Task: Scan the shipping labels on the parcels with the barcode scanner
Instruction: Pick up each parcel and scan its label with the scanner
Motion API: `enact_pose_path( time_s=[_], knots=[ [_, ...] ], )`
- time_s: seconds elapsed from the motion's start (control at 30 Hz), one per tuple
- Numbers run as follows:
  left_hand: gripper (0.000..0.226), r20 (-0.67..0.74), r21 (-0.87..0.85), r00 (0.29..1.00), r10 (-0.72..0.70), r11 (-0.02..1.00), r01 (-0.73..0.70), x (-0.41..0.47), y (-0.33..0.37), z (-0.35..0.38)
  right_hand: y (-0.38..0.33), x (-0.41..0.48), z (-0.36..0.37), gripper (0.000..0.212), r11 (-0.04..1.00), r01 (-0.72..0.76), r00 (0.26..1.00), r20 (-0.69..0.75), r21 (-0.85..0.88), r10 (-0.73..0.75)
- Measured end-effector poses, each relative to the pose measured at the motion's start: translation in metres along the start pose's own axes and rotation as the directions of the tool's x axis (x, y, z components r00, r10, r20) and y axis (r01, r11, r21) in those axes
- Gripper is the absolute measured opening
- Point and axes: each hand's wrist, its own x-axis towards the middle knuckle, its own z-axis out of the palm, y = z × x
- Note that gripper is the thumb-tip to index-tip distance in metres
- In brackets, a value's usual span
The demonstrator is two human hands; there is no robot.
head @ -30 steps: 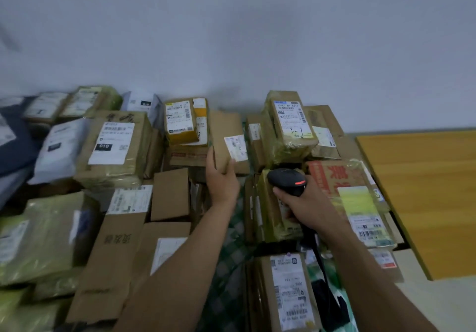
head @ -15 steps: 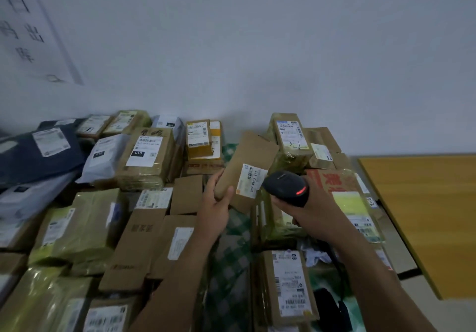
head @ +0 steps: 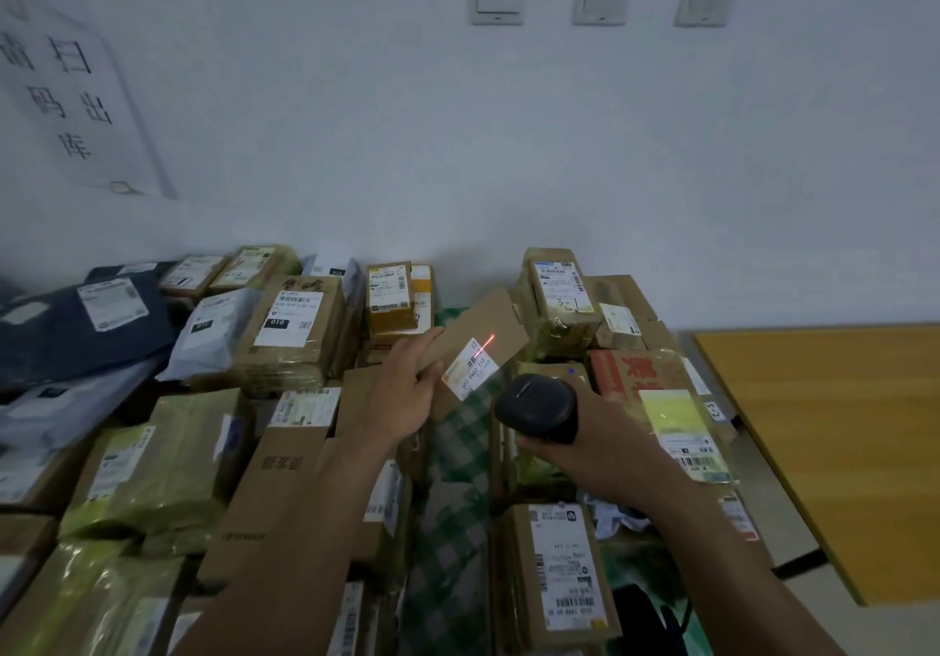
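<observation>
Tilted brown parcel point(head: 475, 327), white label point(head: 470, 368) red-lit, before black scanner point(head: 539, 408).

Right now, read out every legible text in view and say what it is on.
"扫", "码 出", "库": wall sign; its left-edge characters are cut off.
"507 P802 172": label on the parcel in the left hand.
"010": black patch on the box label.
"3-1": handwritten on the taped parcel.
Scanner: nothing readable.
All other print: too small or blurred.

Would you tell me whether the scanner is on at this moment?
On: the scanner throws a red line across the label of the parcel in the left hand.
</observation>
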Motion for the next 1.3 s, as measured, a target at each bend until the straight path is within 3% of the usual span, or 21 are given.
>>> enact_pose_path(
  time_s=[0.4,0.53,0.6,0.7,0.77,0.93,1.03,1.13,1.23,1.3],
  knots=[
    [0.052,-0.020,-0.003,1.000,-0.020,1.000,0.020,0.000,-0.003,-0.005,-0.002,0.000,-0.001,0.058,0.999,0.023,1.000,0.005,-0.029,-0.023],
    [0.047,-0.085,-0.177,0.995,-0.058,0.983,0.042,-0.012,0.000,0.000,0.005,0.000,0.000,0.062,1.000,0.000,0.997,-0.076,0.013,0.001],
    [0.042,-0.075,-0.400,0.987,-0.146,0.911,0.104,-0.024,0.007,0.008,0.010,-0.002,-0.003,0.055,0.998,-0.023,0.987,-0.156,0.058,0.032],
    [0.032,0.111,-0.714,0.939,-0.324,0.631,0.303,-0.039,0.027,0.030,0.022,-0.007,-0.012,0.048,0.990,-0.079,0.971,-0.216,0.118,0.103],
    [0.030,0.232,-0.778,0.912,-0.338,0.499,0.383,-0.043,0.038,0.047,0.033,-0.012,-0.018,0.056,0.978,-0.122,0.951,-0.264,0.166,0.163],
    [0.041,0.271,-0.626,0.931,-0.244,0.690,0.363,-0.045,0.053,0.079,0.050,-0.032,-0.026,0.058,0.951,-0.162,0.914,-0.323,0.262,0.245],
    [0.050,0.304,-0.580,0.928,-0.216,0.731,0.360,-0.047,0.056,0.094,0.054,-0.044,-0.024,0.055,0.936,-0.180,0.904,-0.324,0.302,0.278],
    [0.048,0.208,-0.508,0.966,-0.153,0.827,0.240,-0.047,0.054,0.104,0.059,-0.052,-0.018,0.055,0.936,-0.200,0.907,-0.305,0.291,0.289],
    [0.038,0.100,-0.293,0.994,-0.048,0.953,0.076,-0.043,0.046,0.113,0.049,-0.066,-0.011,0.049,0.926,-0.231,0.909,-0.274,0.298,0.315],
    [0.038,0.081,-0.160,0.996,-0.040,0.986,0.052,-0.045,0.043,0.117,0.046,-0.075,-0.005,0.048,0.916,-0.247,0.904,-0.267,0.316,0.336]
  ],
)
